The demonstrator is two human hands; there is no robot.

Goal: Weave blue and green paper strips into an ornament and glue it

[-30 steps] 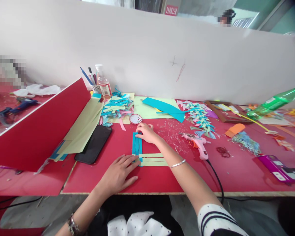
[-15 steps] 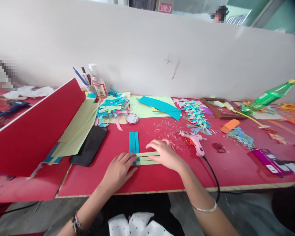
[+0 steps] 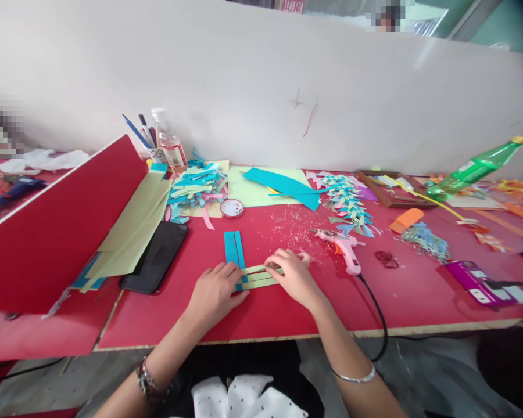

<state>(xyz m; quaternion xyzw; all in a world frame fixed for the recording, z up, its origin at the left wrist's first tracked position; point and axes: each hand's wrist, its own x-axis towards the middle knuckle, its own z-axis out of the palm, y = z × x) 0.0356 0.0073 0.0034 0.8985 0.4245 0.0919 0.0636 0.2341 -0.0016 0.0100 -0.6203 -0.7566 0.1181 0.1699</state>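
Two blue paper strips lie side by side on the red table, crossed near their lower ends by pale green strips. My left hand lies flat with fingers spread, pressing the crossing of blue and green strips. My right hand is at the right ends of the green strips, its fingers pinched on one strip that is lifted slightly off the table.
A pink glue gun with a black cable lies right of my hands. A black phone, a red board and green sheets lie left. Paper scraps, woven strips, a tape roll, bottles and a purple box lie behind.
My right hand came down from the top of the blue strips to the green strips' right ends and now pinches one. My left hand stayed on the crossing.
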